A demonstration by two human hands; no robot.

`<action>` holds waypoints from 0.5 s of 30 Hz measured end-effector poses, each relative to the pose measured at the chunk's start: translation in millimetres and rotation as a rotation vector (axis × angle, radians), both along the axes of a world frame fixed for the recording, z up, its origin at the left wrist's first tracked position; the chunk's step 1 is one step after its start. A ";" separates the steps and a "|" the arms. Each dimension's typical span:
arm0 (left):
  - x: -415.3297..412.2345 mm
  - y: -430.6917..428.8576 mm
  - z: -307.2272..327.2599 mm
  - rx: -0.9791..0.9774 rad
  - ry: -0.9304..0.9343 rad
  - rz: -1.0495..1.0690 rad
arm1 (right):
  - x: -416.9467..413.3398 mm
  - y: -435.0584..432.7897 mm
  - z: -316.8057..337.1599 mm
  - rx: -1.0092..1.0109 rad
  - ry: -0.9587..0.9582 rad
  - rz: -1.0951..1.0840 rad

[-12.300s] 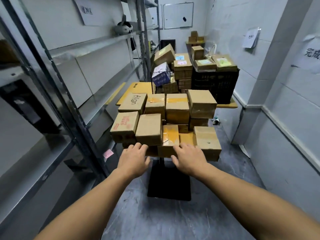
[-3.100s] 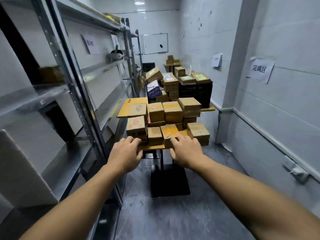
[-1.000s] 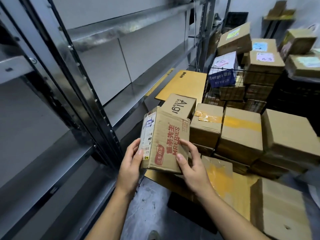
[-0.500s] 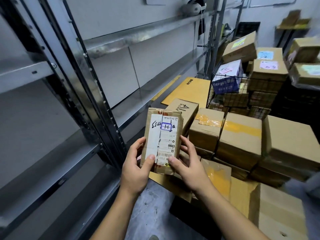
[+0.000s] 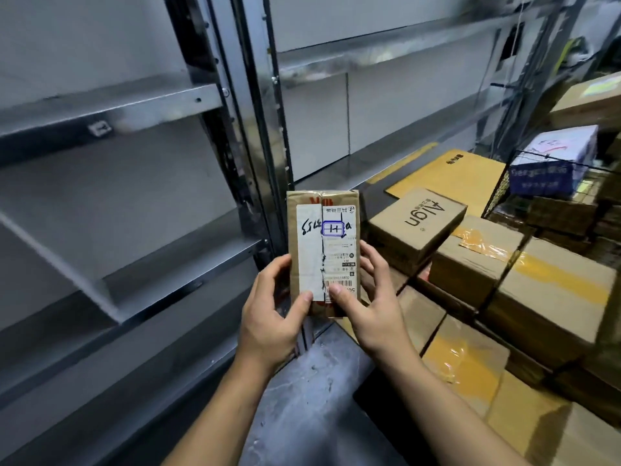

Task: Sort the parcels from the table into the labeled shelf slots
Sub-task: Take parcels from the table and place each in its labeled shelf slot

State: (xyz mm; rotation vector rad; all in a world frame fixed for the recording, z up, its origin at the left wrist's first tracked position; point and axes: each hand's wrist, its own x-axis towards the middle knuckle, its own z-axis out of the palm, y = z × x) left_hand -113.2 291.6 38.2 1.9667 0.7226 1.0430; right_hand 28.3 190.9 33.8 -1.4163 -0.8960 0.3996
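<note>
While both my hands hold it upright before the steel shelving, the brown parcel (image 5: 324, 253) turns its white label (image 5: 327, 260) to the camera, with a letter H boxed in blue ink beside black handwriting I cannot make out. My left hand (image 5: 272, 317) grips the lower left edge, thumb pressed on the label's bottom corner. My right hand (image 5: 369, 307) grips the lower right edge, thumb on the label and fingers curled behind.

The parcel hangs in the air, touching nothing but my hands, just in front of the dark upright (image 5: 258, 129) of the rack. To its right lie the unsorted parcels (image 5: 551, 290), stacked close. Among them are a carton (image 5: 416, 227) printed Align and several boxes taped in yellow, with a yellow envelope (image 5: 450, 176) behind. Farther right, a wire basket (image 5: 537, 196) carries a blue-and-white box (image 5: 551, 163). To the left run the grey shelves (image 5: 134, 102), where a small tag (image 5: 99, 128) on one edge is too blurred for me to read.

I judge the main hazard to be a wrong slot. No slot lettering is legible from here, so the H would have to be matched on a guess. Both grips also sit low on a tall parcel, so freeing one hand could let the top tip over. A careless swing leftward could knock a corner against the upright, and my right elbow passes near the stack, which a nudge might topple.
</note>
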 end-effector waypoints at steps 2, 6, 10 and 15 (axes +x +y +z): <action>-23.2 4.1 5.7 0.007 0.018 0.049 | -16.5 12.3 2.9 0.032 -0.014 0.047; -81.4 8.8 19.2 0.039 0.029 0.161 | -57.9 38.6 11.2 0.074 -0.019 0.186; -163.1 9.1 27.5 0.072 0.113 0.341 | -117.0 59.6 20.0 0.089 0.001 0.317; -299.5 -5.8 39.6 0.214 0.410 0.525 | -223.2 72.0 33.9 0.115 0.032 0.486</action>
